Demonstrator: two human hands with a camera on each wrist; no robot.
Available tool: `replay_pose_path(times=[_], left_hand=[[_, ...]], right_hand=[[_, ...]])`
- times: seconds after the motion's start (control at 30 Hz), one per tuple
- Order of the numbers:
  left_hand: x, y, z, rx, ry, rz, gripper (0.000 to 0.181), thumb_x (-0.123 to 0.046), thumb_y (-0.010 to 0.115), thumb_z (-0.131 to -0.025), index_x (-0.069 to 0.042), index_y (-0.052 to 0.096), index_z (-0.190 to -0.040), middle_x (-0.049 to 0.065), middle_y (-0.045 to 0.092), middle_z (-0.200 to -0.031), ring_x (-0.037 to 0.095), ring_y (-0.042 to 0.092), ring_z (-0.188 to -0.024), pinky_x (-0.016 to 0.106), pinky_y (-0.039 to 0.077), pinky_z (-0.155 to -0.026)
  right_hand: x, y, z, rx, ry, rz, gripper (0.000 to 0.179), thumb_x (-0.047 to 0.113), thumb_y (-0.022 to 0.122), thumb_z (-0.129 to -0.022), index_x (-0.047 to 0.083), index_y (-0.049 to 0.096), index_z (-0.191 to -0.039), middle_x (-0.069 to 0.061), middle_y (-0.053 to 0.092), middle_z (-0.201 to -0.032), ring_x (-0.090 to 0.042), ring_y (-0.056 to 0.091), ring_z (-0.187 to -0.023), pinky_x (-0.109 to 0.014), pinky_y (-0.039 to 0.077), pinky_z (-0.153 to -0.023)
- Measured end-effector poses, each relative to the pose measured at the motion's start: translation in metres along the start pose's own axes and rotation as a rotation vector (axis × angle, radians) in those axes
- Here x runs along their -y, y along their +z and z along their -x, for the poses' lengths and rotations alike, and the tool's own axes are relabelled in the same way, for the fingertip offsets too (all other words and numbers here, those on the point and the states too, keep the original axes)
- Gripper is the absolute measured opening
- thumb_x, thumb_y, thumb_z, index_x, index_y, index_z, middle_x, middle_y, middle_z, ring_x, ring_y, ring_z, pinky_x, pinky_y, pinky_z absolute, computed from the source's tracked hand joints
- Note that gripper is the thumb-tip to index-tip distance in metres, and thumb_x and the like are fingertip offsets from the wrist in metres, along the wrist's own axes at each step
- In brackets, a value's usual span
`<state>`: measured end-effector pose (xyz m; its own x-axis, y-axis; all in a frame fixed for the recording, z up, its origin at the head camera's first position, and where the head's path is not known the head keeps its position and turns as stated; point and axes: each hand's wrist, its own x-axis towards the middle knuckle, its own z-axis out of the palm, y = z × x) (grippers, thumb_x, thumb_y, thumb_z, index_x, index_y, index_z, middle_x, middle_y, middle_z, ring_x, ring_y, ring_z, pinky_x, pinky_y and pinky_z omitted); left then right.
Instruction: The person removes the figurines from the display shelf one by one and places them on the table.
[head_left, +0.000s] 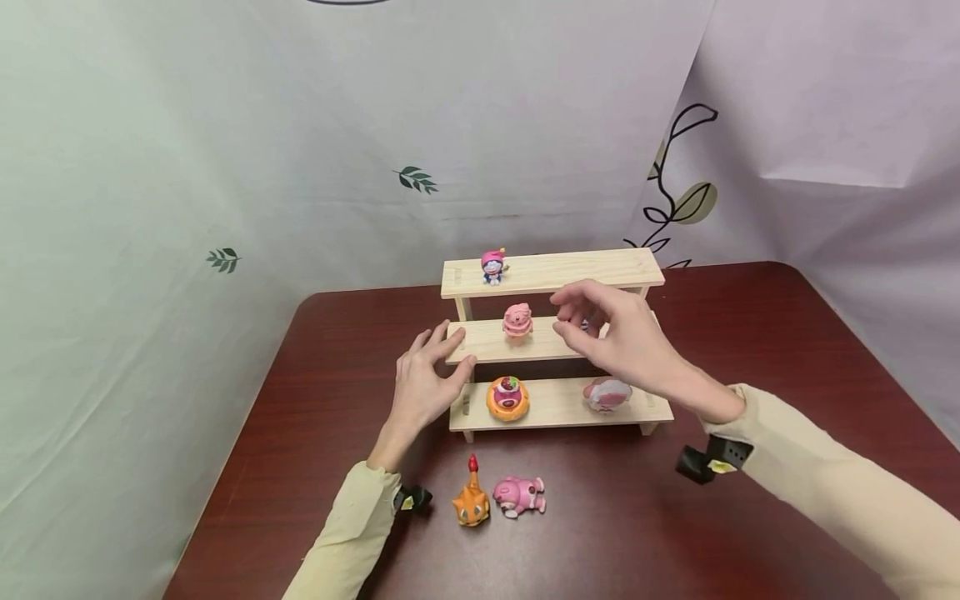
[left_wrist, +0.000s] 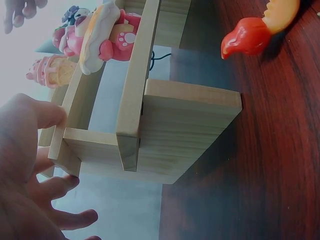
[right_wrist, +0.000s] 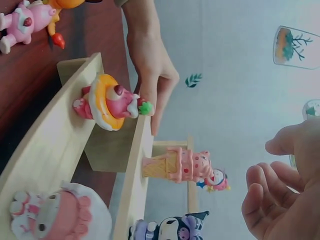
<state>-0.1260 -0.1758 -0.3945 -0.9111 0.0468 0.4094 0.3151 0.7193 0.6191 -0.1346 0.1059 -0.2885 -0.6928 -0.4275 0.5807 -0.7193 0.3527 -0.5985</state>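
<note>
My left hand [head_left: 427,379] is at the left end of a wooden three-tier display stand [head_left: 562,403], thumb at the front edge of the middle shelf and fingertips at its end, pinching the board. My right hand [head_left: 618,333] hovers over the right part of that shelf, fingers loosely curved with nothing between them. Close below it stands a black-and-white figurine with a dark pointed hood [right_wrist: 172,231], mostly hidden behind the fingers in the head view. Left of it on the same shelf is a pink ice-cream-cone figurine [head_left: 517,323].
A pink-hooded figurine [head_left: 492,267] stands on the top shelf. The bottom shelf bears a pink bear in an orange ring [head_left: 507,398] and a white-and-pink figurine [head_left: 607,394]. On the table before the stand lie an orange flame-tailed figurine [head_left: 471,504] and a pink bear [head_left: 519,496].
</note>
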Motion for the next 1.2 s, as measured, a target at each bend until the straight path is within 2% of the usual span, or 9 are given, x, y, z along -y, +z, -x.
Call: replay_pose_path(times=[0.23, 0.43, 0.8, 1.2], left_hand=[[-0.001, 0.000, 0.000, -0.003, 0.001, 0.003, 0.047, -0.031, 0.072, -0.088, -0.012, 0.068, -0.131, 0.013, 0.052, -0.145, 0.045, 0.041, -0.135, 0.066, 0.027, -0.102], [-0.001, 0.001, -0.001, 0.004, 0.000, 0.003, 0.047, -0.031, 0.071, -0.089, -0.013, 0.068, -0.132, 0.013, 0.052, -0.145, 0.045, 0.041, -0.135, 0.066, 0.026, -0.103], [0.000, 0.000, 0.001, -0.008, 0.002, 0.005, 0.048, -0.032, 0.072, -0.088, -0.012, 0.068, -0.131, 0.014, 0.053, -0.145, 0.047, 0.041, -0.134, 0.066, 0.027, -0.102], [-0.001, 0.000, 0.001, -0.002, -0.002, -0.005, 0.048, -0.032, 0.072, -0.088, -0.014, 0.068, -0.132, 0.013, 0.053, -0.145, 0.042, 0.041, -0.135, 0.065, 0.027, -0.103]], right_hand=[[-0.002, -0.001, -0.018, 0.031, 0.039, -0.019, 0.025, -0.006, 0.072, -0.085, 0.002, 0.067, -0.108, -0.002, 0.066, -0.087, -0.014, 0.058, -0.071, -0.023, 0.045, -0.061], [-0.004, 0.000, -0.030, 0.040, 0.099, -0.026, 0.022, -0.002, 0.070, -0.088, 0.000, 0.067, -0.110, -0.006, 0.066, -0.090, -0.018, 0.060, -0.079, -0.024, 0.048, -0.067], [-0.009, 0.003, -0.047, 0.070, 0.144, -0.010, 0.026, 0.002, 0.069, -0.088, 0.000, 0.066, -0.114, -0.012, 0.067, -0.099, -0.021, 0.065, -0.088, -0.041, 0.051, -0.076], [-0.012, 0.003, -0.062, 0.109, 0.201, -0.012, 0.028, 0.003, 0.069, -0.089, -0.002, 0.064, -0.117, -0.012, 0.066, -0.098, -0.025, 0.065, -0.087, -0.038, 0.050, -0.078]])
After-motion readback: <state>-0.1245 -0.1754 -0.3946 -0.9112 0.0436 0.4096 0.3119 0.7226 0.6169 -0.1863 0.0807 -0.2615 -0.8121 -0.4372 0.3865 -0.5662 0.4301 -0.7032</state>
